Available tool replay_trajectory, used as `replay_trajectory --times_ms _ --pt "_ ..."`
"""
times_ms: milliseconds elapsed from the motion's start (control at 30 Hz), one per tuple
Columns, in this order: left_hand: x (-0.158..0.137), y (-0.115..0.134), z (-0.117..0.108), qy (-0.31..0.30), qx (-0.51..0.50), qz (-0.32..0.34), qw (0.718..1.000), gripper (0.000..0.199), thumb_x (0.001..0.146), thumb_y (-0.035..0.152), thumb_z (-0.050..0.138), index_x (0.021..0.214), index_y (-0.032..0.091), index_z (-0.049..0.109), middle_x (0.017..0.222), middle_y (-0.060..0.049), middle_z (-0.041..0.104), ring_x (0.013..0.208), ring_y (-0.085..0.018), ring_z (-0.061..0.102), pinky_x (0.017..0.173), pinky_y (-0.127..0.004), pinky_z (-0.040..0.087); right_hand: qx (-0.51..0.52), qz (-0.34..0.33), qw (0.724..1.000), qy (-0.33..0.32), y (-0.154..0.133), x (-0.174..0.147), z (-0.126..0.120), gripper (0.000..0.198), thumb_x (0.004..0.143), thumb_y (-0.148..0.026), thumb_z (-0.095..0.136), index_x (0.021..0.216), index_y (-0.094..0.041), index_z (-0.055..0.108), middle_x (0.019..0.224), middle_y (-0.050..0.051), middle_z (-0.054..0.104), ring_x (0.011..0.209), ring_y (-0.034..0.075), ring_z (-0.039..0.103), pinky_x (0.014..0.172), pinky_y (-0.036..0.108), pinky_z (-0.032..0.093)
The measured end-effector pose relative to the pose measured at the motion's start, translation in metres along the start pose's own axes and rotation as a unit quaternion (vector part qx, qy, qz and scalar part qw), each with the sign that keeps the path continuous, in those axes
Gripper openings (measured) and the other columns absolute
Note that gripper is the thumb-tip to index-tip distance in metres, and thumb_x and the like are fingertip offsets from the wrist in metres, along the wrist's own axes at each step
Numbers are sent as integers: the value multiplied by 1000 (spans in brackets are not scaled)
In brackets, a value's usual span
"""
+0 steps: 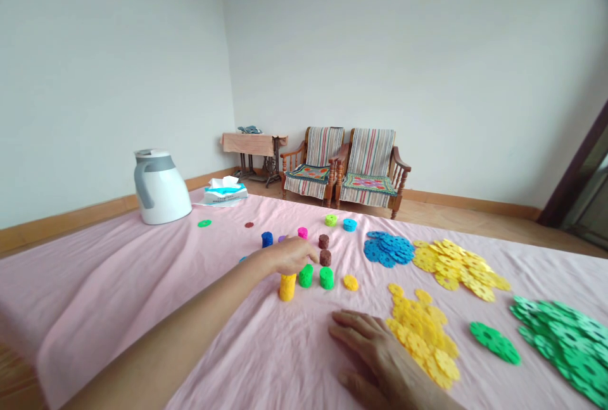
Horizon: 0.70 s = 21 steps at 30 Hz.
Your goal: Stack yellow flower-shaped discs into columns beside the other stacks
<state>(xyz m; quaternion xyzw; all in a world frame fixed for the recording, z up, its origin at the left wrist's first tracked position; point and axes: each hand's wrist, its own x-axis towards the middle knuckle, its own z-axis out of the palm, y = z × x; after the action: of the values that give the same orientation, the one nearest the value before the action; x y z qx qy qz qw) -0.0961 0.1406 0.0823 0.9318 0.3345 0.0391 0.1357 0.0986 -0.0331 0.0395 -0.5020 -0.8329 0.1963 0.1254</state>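
Note:
My left hand (293,254) reaches over several small stacks of snap-together plastic discs, fingers curled down, the index finger beside a brown stack (325,258). What its fingers hold, if anything, is hidden. Just under it stand a yellow stack (287,288) and two green stacks (306,276), (326,278). Behind it are another brown stack (323,241), a pink stack (303,232), a dark blue stack (266,239) and a partly covered purple one (282,239). My right hand (363,343) rests on the cloth, fingers stretched out, beside a yellow disc pile (420,327).
On the pink cloth (213,264) lie a blue disc pile (388,249), another yellow pile (458,265), a green pile (565,340) and a loose green cluster (495,343). A white jug (164,191) and tissue box (225,192) stand far left. Two chairs (365,166) are beyond.

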Motion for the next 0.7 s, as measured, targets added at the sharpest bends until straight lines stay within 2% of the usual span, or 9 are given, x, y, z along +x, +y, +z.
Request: replay_trajectory --times_ms 167,367,500,567,633,700 --pt "1 8 -3 -20 40 -16 999 38 75 1 48 95 22 74 99 -4 73 89 -21 65 83 -29 41 2 7 1000 -7 -2 0 -1 54 82 -35 54 134 -22 52 143 7 48 131 30 42 109 46 36" --pt "0 4 1 -4 33 -18 999 36 74 0 49 88 21 75 91 -4 74 85 -20 65 82 -28 42 9 11 1000 -6 -3 0 -2 54 82 -35 55 134 -21 53 143 8 48 131 31 42 109 47 36" --pt "-4 9 -3 50 11 -15 999 32 74 1 51 87 20 74 89 -4 73 85 -21 65 84 -31 42 12 8 1000 0 -4 -1 -1 53 82 -33 56 133 -21 54 142 9 49 130 31 43 108 48 36" --pt "-11 21 -4 98 -4 -11 995 35 74 1 47 89 19 72 91 -5 72 86 -20 63 83 -31 43 16 -2 1000 15 -4 -2 0 53 80 -31 57 131 -20 55 140 10 51 128 32 45 106 49 38" --pt "-20 40 0 137 -26 6 990 40 72 -2 40 90 17 70 95 -4 70 88 -16 62 81 -26 43 22 -20 998 48 0 -4 3 46 79 -27 58 125 -20 61 135 12 55 124 31 49 104 46 41" --pt "-29 60 13 156 -47 19 986 35 68 -2 37 73 15 66 78 -2 69 74 -13 62 69 -21 42 31 -29 994 104 7 -5 5 36 82 -21 53 115 -20 67 128 12 61 117 26 56 100 40 45"
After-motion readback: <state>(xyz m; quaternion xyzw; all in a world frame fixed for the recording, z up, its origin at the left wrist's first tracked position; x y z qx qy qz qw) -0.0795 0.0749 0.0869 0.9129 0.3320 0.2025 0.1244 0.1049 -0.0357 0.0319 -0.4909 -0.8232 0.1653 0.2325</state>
